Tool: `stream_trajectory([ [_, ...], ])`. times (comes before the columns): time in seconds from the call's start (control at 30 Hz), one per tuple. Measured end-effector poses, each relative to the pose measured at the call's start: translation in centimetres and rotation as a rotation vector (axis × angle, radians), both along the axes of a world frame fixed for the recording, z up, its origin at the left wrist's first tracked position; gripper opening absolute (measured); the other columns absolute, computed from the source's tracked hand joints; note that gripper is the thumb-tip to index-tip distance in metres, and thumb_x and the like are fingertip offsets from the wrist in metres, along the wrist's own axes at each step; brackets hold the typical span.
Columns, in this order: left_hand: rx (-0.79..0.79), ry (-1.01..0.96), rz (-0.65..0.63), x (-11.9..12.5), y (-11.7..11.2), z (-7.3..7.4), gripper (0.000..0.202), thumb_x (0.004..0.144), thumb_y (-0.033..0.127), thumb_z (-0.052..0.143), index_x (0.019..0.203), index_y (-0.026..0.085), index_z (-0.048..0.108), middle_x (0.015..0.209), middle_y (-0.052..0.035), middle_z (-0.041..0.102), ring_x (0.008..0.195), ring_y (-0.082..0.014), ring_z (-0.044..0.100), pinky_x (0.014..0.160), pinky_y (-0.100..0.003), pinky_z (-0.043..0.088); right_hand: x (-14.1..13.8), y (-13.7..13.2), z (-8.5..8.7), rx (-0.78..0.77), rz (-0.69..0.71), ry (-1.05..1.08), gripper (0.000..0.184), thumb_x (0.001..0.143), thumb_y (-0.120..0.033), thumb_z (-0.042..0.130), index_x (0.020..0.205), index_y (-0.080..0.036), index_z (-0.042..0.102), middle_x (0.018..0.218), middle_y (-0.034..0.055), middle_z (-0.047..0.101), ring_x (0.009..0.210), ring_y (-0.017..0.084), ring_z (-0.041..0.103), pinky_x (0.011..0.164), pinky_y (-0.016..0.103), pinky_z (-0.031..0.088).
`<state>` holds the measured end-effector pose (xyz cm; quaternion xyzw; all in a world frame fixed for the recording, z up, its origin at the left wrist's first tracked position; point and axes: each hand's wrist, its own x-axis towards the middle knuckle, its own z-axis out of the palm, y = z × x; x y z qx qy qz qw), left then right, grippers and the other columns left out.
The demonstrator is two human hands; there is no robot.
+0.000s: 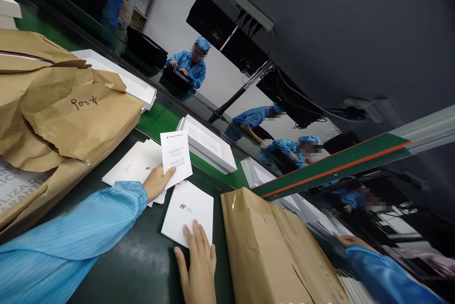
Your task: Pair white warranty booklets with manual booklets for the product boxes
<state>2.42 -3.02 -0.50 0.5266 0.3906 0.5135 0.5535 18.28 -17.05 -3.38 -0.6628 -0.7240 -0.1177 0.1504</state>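
My left hand (pixel 156 183), in a blue sleeve, is closed on a white warranty policy leaflet (pixel 177 147), pinching its lower edge between thumb and fingers. Beneath and behind that hand lie several white cards or leaflets (pixel 137 159), fanned out on the dark green table (pixel 130 256). My right hand (pixel 197 259) lies palm down, fingers stretched, with its fingertips on a white square envelope or booklet (pixel 188 207) bearing a small dark logo. Whether it is one piece or a stack I cannot tell.
A torn brown paper package (pixel 81 110) of leaflets stands left; another brown package (pixel 263 247) stands right. White box trays (pixel 209 147) line the green conveyor (pixel 156 114). A green and orange bar (pixel 334 164) crosses at right. A co-worker's hand (pixel 355 241) reaches in there; other workers sit opposite.
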Motion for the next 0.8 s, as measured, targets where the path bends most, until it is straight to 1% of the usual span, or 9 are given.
stream_trajectory([
  [0.07, -0.016, -0.016, 0.0, 0.0, 0.0, -0.1, 0.034, 0.072, 0.043, 0.036, 0.08, 0.019, 0.058, 0.068, -0.0053, 0.064, 0.07, -0.0197, 0.058, 0.065, -0.03, 0.042, -0.8, -0.5, -0.3, 0.004, 0.03, 0.052, 0.032, 0.077, -0.042, 0.029, 0.105, -0.032, 0.041, 0.117, 0.0048, 0.043, 0.107, 0.028, 0.036, 0.081, 0.053, 0.026],
  [0.13, -0.037, -0.023, -0.008, 0.1, 0.1, -0.2, 0.036, 0.071, 0.044, 0.037, 0.086, 0.017, 0.056, 0.07, -0.0063, 0.064, 0.071, -0.02, 0.058, 0.066, -0.031, 0.043, -0.9, -0.8, -0.2, 0.013, 0.026, 0.118, 0.031, 0.076, -0.044, 0.031, 0.099, -0.03, 0.046, 0.114, 0.0044, 0.047, 0.106, 0.027, 0.038, 0.081, 0.052, 0.026],
  [0.27, -0.054, -0.011, -0.017, 0.0, 0.1, -0.2, 0.041, 0.07, 0.044, 0.038, 0.09, 0.012, 0.053, 0.072, -0.0077, 0.064, 0.073, -0.0207, 0.058, 0.068, -0.032, 0.042, 0.3, -0.9, 0.3, -0.011, -0.027, 0.183, 0.033, 0.07, -0.045, 0.042, 0.092, -0.021, 0.05, 0.113, 0.0099, 0.046, 0.101, 0.026, 0.043, 0.077, 0.042, 0.036],
  [0.37, -0.054, -0.003, -0.021, 0.0, 0.0, 0.0, 0.041, 0.071, 0.044, 0.037, 0.089, 0.012, 0.053, 0.072, -0.0077, 0.064, 0.073, -0.0204, 0.058, 0.069, -0.031, 0.042, 0.9, -0.6, 0.4, -0.023, -0.118, 0.122, 0.048, 0.064, -0.048, 0.049, 0.101, -0.018, 0.045, 0.114, 0.0143, 0.044, 0.1, 0.029, 0.043, 0.073, 0.043, 0.037],
  [0.47, -0.042, 0.017, -0.025, 0.0, 0.0, 0.0, 0.04, 0.071, 0.044, 0.036, 0.088, 0.013, 0.054, 0.072, -0.007, 0.064, 0.072, -0.0201, 0.058, 0.068, -0.031, 0.042, 0.7, -0.5, 0.4, -0.01, -0.151, 0.095, 0.062, 0.062, -0.049, 0.05, 0.114, -0.02, 0.033, 0.112, 0.0135, 0.045, 0.102, 0.032, 0.039, 0.077, 0.05, 0.031],
  [0.53, -0.035, 0.033, -0.025, 0.0, 0.0, 0.0, 0.039, 0.071, 0.044, 0.036, 0.086, 0.013, 0.055, 0.072, -0.0066, 0.064, 0.073, -0.0202, 0.057, 0.068, -0.031, 0.042, 0.3, -0.4, 0.5, -0.016, -0.156, 0.157, 0.064, 0.062, -0.047, 0.052, 0.117, -0.021, 0.029, 0.108, 0.0123, 0.047, 0.1, 0.032, 0.04, 0.079, 0.05, 0.028],
  [0.63, -0.04, 0.036, -0.025, -0.1, 0.0, -0.1, 0.04, 0.072, 0.044, 0.035, 0.087, 0.013, 0.055, 0.071, -0.007, 0.064, 0.073, -0.0203, 0.057, 0.068, -0.031, 0.042, -0.2, -0.3, 0.8, -0.031, -0.198, 0.388, 0.063, 0.065, -0.041, 0.051, 0.119, -0.019, 0.026, 0.094, 0.0098, 0.052, 0.09, 0.027, 0.046, 0.077, 0.045, 0.033],
  [0.73, -0.034, 0.042, -0.027, 0.0, 0.0, -0.2, 0.041, 0.073, 0.044, 0.034, 0.087, 0.012, 0.055, 0.071, -0.0079, 0.064, 0.074, -0.0206, 0.057, 0.069, -0.032, 0.042, -0.2, -0.2, 1.5, -0.018, -0.175, 0.747, 0.059, 0.07, -0.039, 0.045, 0.12, -0.017, 0.022, 0.08, 0.0045, 0.052, 0.077, 0.02, 0.051, 0.071, 0.036, 0.039],
  [0.8, -0.019, 0.045, -0.014, 0.0, 0.1, -0.4, 0.041, 0.073, 0.043, 0.034, 0.089, 0.012, 0.055, 0.078, -0.0088, 0.063, 0.08, -0.0214, 0.056, 0.074, -0.033, 0.041, 0.3, 0.0, 2.6, 0.027, -0.168, 0.994, 0.054, 0.07, -0.039, 0.044, 0.117, -0.017, 0.026, 0.08, 0.0035, 0.052, 0.075, 0.018, 0.052, 0.069, 0.032, 0.041],
])
